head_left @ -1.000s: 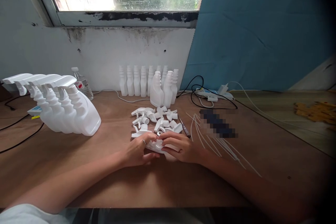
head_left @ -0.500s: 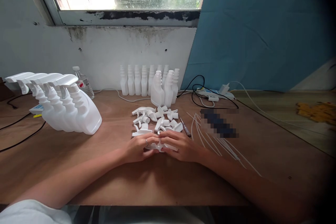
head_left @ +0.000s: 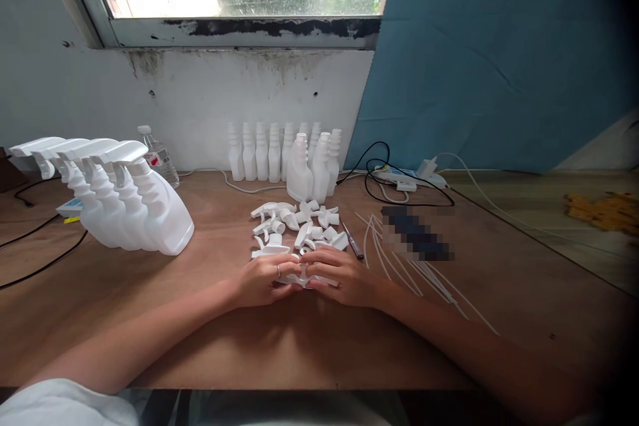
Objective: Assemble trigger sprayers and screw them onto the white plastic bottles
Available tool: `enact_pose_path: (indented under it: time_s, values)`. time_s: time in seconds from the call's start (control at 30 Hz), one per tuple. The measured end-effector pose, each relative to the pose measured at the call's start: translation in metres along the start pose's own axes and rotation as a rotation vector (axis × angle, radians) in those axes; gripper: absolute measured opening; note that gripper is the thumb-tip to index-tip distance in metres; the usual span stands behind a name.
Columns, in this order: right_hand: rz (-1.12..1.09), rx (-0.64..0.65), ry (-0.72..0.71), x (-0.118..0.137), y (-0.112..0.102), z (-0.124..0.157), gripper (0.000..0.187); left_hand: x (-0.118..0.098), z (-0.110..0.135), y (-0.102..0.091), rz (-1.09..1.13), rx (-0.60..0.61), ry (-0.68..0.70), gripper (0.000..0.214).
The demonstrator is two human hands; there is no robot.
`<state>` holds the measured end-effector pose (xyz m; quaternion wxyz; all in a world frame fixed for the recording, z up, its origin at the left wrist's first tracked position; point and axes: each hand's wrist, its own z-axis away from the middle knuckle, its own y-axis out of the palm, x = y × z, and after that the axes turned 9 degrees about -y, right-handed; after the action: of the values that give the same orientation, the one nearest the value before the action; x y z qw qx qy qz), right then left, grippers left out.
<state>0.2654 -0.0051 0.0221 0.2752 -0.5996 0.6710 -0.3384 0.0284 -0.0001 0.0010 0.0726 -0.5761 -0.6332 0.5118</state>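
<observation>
Close together near the front middle of the table, my left hand (head_left: 263, 279) and my right hand (head_left: 347, 277) both grip a white trigger spray head (head_left: 303, 279). Fingers and thumbs of the two hands cover most of it. A ring is on a finger of the left hand. Just beyond the fingertips lies a pile of loose white trigger spray heads (head_left: 274, 213), turned in various directions. A screwdriver (head_left: 352, 241) lies at the right side of this pile.
On the left stand white bottles with spray heads fitted (head_left: 167, 219), near a clear water bottle (head_left: 158, 156). Several white bottles without heads (head_left: 299, 176) stand by the wall. At right are thin white tubes (head_left: 394, 259), a blurred-out dark object (head_left: 417, 234) and a power strip (head_left: 399, 176) with cables.
</observation>
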Motion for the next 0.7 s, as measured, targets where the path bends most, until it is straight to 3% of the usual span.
enact_pose_path:
  time_s: [0.37,0.53,0.7]
  values:
    - [-0.017,0.0,0.012,0.0015,-0.0012,-0.0012,0.012,-0.0013,-0.0024,0.0013,-0.001,-0.029,0.029,0.018]
    - [-0.003,0.0,-0.005,0.0037,-0.0005,-0.0012,0.014,-0.0037,-0.0036,-0.0011,0.004,0.011,0.05,0.018]
    - [-0.121,-0.046,0.035,-0.0001,-0.0093,-0.0026,0.014,-0.0007,-0.0014,0.0016,-0.032,-0.054,0.056,0.026]
